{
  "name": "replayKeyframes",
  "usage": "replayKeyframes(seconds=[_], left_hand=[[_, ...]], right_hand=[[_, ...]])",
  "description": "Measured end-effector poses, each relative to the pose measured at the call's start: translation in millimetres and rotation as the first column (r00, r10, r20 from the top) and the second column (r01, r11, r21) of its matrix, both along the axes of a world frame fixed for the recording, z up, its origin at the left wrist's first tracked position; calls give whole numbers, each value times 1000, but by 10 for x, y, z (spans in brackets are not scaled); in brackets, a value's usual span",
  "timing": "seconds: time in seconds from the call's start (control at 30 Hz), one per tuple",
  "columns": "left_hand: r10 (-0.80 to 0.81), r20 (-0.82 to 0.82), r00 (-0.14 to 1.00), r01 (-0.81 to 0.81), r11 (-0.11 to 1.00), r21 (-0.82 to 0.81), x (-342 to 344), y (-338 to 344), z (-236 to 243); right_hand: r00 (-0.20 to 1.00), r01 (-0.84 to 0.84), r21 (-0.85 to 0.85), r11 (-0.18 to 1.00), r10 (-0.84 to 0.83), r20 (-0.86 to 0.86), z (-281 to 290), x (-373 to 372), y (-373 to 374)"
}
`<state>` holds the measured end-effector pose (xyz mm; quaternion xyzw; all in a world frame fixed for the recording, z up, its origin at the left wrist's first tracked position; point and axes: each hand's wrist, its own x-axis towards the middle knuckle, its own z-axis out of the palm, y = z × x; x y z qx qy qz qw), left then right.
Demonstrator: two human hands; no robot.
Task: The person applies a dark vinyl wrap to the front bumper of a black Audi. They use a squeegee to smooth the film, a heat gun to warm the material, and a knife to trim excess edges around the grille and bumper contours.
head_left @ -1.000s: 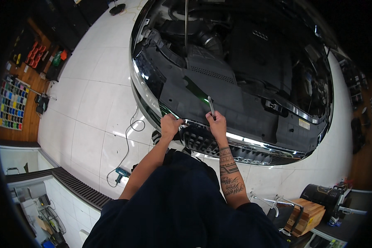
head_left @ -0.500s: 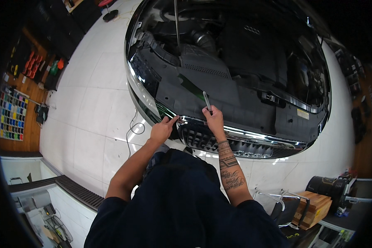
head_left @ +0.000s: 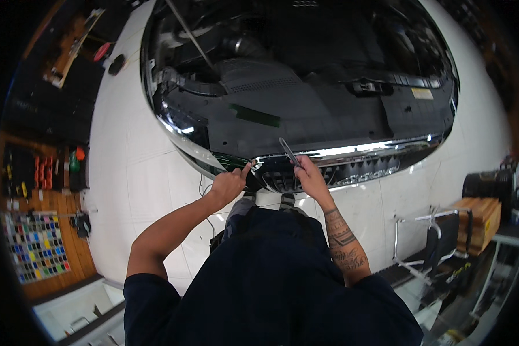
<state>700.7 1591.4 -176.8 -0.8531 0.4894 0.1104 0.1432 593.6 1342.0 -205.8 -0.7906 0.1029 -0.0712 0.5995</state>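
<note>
My left hand (head_left: 229, 185) reaches to the front left corner of a car's nose, its index finger stretched onto the chrome trim beside glossy dark green film (head_left: 224, 157), its other fingers partly bent. My right hand (head_left: 311, 180) grips a slim silver-and-dark tool (head_left: 288, 149), probably a knife, held upright and tilted left over the chrome strip (head_left: 352, 149). Below the strip is the black grille (head_left: 357, 173). A dark green strip (head_left: 254, 115) lies on the black plastic cover (head_left: 328, 118) behind my hands.
The open engine bay (head_left: 305, 40) with a prop rod (head_left: 190, 34) fills the top. Swatch board (head_left: 37, 245), wall rack (head_left: 46, 179) and a stool (head_left: 106, 55) are left. A chrome-framed chair (head_left: 421, 248), wooden block (head_left: 476, 225) and black roll (head_left: 481, 184) are right. A hose (head_left: 205, 190) trails on the floor.
The view has shifted, so the car appears higher and more level. My left hand has gone from a pinch to a stretched index finger. My right hand still holds the tool.
</note>
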Motion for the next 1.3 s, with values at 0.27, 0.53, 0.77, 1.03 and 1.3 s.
replayKeyframes(seconds=[0.27,0.53,0.77,1.03,1.3], left_hand=[[-253,-62,965,259,960,105,491,-198,235],[-10,-866,500,-545,774,-323,1085,941,-33],[536,-837,-105,-878,345,331,845,2892,-1208],[752,-634,180,-920,357,163,787,3231,-1537],[240,-954,-180,-791,541,285,988,1848,-410]], right_hand=[[971,227,211,951,-204,-126,-183,-536,529],[856,504,51,862,-491,-162,28,-614,1248],[849,475,-12,880,-462,-259,-167,-756,1584],[898,378,-111,919,-394,-198,120,-281,1424],[891,378,-121,918,-396,-221,-187,-535,1404]])
